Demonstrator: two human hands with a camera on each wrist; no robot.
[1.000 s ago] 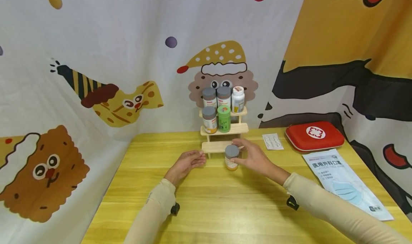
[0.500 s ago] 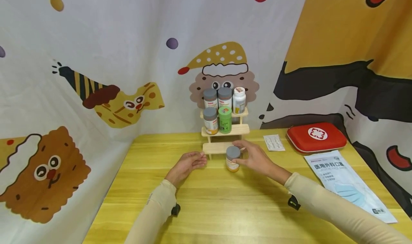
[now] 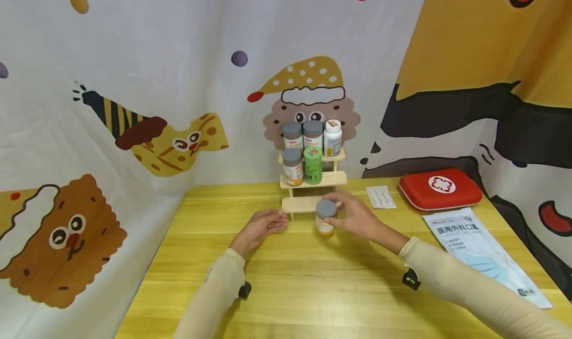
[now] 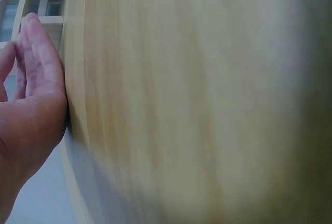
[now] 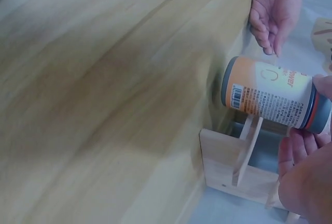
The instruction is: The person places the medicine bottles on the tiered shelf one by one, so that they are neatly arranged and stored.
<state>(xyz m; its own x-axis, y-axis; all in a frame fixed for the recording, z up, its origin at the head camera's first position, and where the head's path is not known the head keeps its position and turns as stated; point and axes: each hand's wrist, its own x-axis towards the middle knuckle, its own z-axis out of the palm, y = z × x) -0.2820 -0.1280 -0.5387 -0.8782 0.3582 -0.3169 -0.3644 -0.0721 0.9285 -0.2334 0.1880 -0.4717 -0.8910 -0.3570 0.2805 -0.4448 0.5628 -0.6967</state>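
Note:
My right hand [image 3: 355, 218] grips a supplement bottle [image 3: 325, 226] by its grey lid, in front of the lowest step's right end. In the right wrist view this bottle [image 5: 270, 93] shows an orange and white label, with fingers around its lid. My left hand [image 3: 260, 228] pinches the left end of the lowest step of a wooden stand [image 3: 300, 204], thumb above and fingers below. Two more grey-lidded bottles [image 3: 293, 136] and a white bottle [image 3: 332, 140] fill the top step. The middle step bears another grey-lidded bottle [image 3: 293, 169] and a green bottle [image 3: 313, 166].
Right of the stand, a small blister pack [image 3: 381, 197] lies on the wooden table [image 3: 286, 294]. A red first-aid case [image 3: 440, 192] stands at the back right, with a mask packet [image 3: 487, 257] before it. A printed curtain [image 3: 187, 56] hangs behind.
My right hand and the bottle in it have shifted slightly to the right. My left hand stays at the stand's lowest step, and the other bottles have not moved.

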